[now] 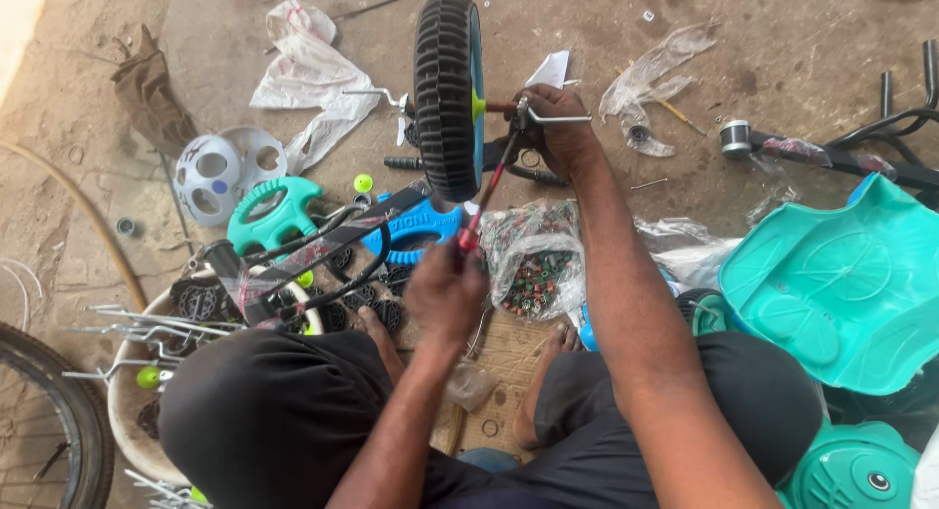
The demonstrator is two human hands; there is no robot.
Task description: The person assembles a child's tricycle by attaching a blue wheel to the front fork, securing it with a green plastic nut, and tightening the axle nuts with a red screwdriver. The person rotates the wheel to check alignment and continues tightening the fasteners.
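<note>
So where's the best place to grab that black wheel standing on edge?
Grip the black wheel across its ribbed tread at the top, coming from above. It stands upright on edge, the tread is bare there, and the right hand and axle hardware crowd the hub side.

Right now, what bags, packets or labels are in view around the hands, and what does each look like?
Clear plastic bag of small parts: below the wheel, lumpy, red-green contents.
White plastic bag: upper left, crumpled.
Empty clear wrapper: right of the right hand, torn.
No signs or screens.
</note>
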